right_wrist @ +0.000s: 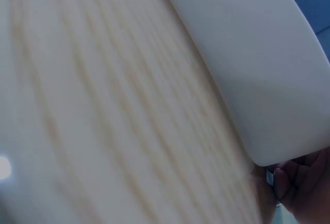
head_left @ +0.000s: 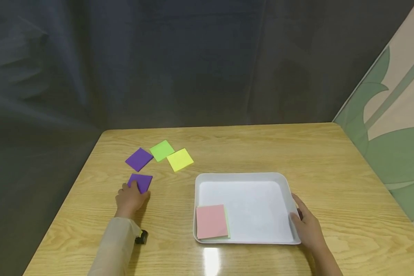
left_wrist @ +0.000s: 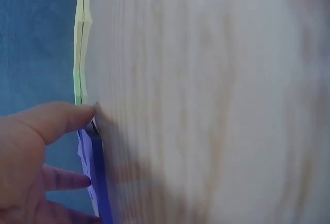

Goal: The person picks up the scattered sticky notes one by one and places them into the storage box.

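At the left of the table my left hand (head_left: 130, 199) is on a purple sticky note pad (head_left: 143, 182). In the left wrist view its thumb is at one end of the purple pad (left_wrist: 98, 175), with other fingers against the pad farther along. A white tray (head_left: 241, 176) lies in front, and my right hand (head_left: 307, 224) grips its right rim, thumb over the edge and fingers outside. The right wrist view shows the tray's outer wall (right_wrist: 258, 74) with part of that hand (right_wrist: 304, 188) at its corner. Inside the tray a pink pad (head_left: 212, 221) overlaps a pale green one (head_left: 229, 226).
Beyond the left hand lie a second purple pad (head_left: 139, 159), a green pad (head_left: 162, 150) and a yellow pad (head_left: 180, 159), close together. The wooden table (head_left: 331, 161) ends at a dark curtain (head_left: 207, 69) at the back. Patterned fabric (head_left: 396, 161) hangs on the right.
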`<action>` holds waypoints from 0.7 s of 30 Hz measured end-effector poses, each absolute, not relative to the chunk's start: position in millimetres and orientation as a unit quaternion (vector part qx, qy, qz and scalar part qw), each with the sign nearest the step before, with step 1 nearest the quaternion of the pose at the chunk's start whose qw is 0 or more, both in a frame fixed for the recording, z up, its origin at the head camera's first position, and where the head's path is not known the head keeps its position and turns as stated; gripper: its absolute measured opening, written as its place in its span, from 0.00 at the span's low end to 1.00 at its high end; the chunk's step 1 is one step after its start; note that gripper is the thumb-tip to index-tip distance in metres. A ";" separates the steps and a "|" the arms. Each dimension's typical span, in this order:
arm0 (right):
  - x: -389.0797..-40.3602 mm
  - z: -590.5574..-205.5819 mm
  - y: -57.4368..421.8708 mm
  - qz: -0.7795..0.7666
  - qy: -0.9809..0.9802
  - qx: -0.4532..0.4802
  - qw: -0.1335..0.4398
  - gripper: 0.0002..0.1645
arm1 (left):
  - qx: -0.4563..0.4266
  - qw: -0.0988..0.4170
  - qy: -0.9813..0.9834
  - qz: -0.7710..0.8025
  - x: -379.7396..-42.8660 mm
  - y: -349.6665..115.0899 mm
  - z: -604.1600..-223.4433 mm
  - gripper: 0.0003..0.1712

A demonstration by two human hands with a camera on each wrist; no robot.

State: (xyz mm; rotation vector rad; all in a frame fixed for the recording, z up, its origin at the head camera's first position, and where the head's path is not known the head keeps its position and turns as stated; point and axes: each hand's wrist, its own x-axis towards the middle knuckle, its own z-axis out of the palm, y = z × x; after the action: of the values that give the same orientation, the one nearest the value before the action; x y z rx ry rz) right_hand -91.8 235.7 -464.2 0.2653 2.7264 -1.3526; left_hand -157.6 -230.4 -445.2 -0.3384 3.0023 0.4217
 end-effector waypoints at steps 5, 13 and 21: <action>-92.6 -464.1 236.0 -0.440 0.892 0.092 0.048 0.31 | -0.115 0.037 0.984 0.129 -157.4 -232.9 -446.4 0.37; -92.2 -464.3 235.8 -0.447 0.889 0.090 0.048 0.31 | -0.101 0.027 0.984 0.145 -156.1 -226.9 -445.8 0.45; -92.6 -465.8 236.1 -0.443 0.891 0.085 0.044 0.32 | -0.060 0.002 0.982 0.181 -154.5 -207.4 -438.9 0.43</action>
State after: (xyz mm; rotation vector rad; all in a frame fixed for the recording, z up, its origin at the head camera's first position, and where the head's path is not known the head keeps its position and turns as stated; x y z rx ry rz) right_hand -92.6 236.1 -465.8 0.2608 2.7242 -1.3535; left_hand -154.5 -207.4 -438.9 -0.1869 3.0803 0.5668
